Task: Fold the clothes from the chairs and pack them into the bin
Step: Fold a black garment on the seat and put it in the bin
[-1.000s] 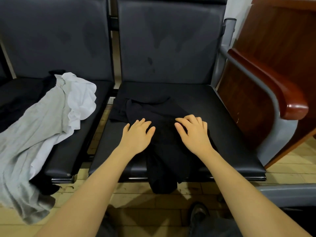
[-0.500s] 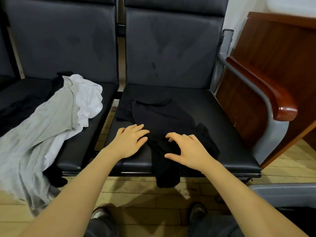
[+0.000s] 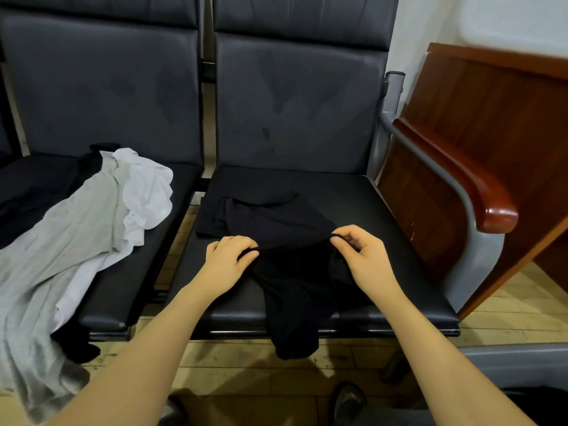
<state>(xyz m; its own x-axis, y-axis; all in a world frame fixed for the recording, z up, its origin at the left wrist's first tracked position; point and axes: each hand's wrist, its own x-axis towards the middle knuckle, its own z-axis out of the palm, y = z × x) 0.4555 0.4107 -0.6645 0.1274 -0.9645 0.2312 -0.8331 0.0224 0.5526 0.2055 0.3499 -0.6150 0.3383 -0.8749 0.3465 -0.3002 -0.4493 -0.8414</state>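
Over on the left chair (image 3: pixel 101 302) we've got a grey garment (image 3: pixel 46 256) and a white shirt (image 3: pixel 147 195) heaped together, the grey one sliding off the front edge toward the floor, with something dark underneath. Those are waiting their turn.

On the right chair (image 3: pixel 399 272) is the black garment (image 3: pixel 276 222) we're working on, bunched across the seat with one end dangling over the front lip. Our left hand (image 3: pixel 229 259) has its fingers curled, pinching a fold of the black cloth near its left side. Our right hand (image 3: pixel 362 256) is pinching the same edge between thumb and fingertips, slightly raised.

Tip for this bit, I reckon: lift both pinches evenly, pull the edge taut between them, and get that dangling end up before folding, otherwise it'll drag and twist. No bin in view, so packing comes later.
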